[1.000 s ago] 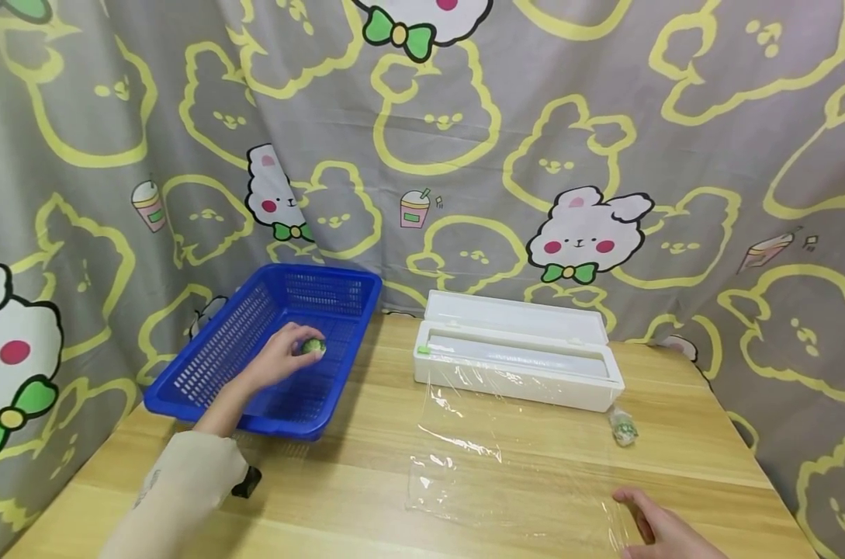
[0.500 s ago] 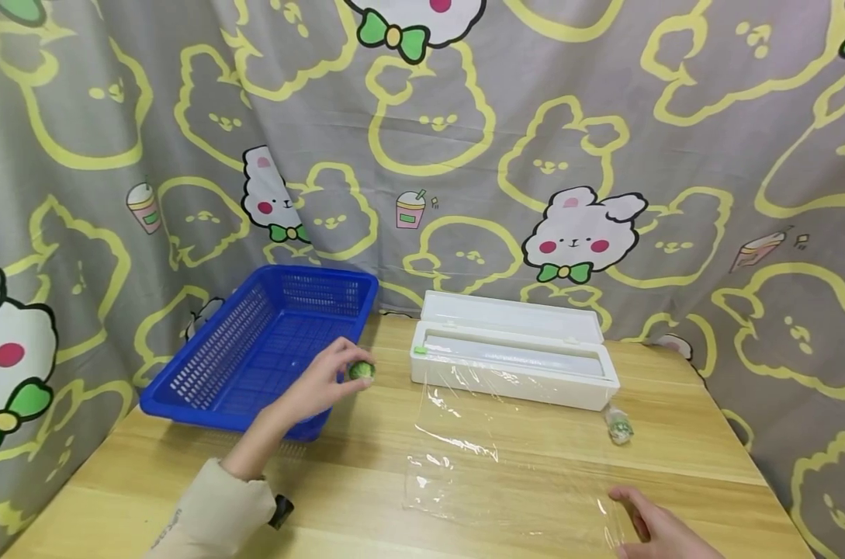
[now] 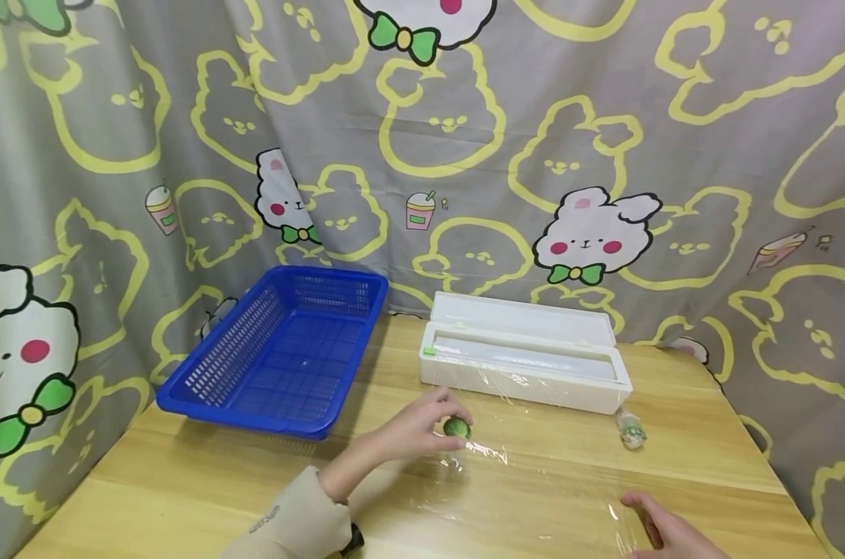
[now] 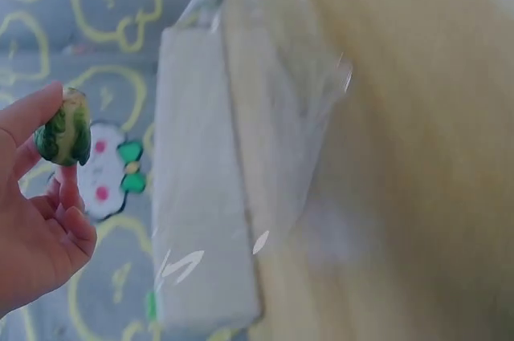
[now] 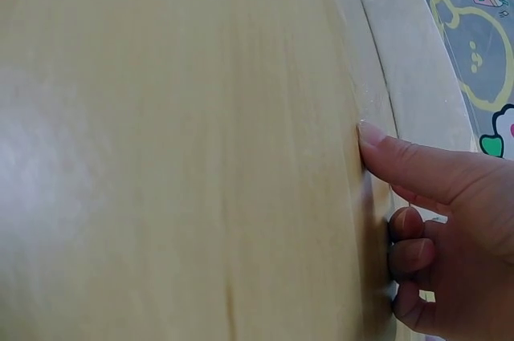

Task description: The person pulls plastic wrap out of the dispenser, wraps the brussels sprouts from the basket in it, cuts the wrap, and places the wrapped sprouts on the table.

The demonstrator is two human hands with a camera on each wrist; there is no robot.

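Observation:
Between the thumb and fingertips of my left hand is a small green Brussels sprout. In the left wrist view, the pale cut end of the sprout faces up. It is held over a clear sheet of cling film, drawn out of a white cling film box with its lid up. My right hand pinches the film's near right corner, thumb uppermost. In the right wrist view, the right hand has its other fingers curled under; the film's edge is barely visible.
A blue plastic basket stands at the left on the wooden table. A small film-wrapped green and white bundle lies beside the box's right end. A patterned curtain hangs close behind everything.
My left hand has carried the Brussels sprout from over the blue basket rightward to above the cling film. The right hand has stayed at the film's corner.

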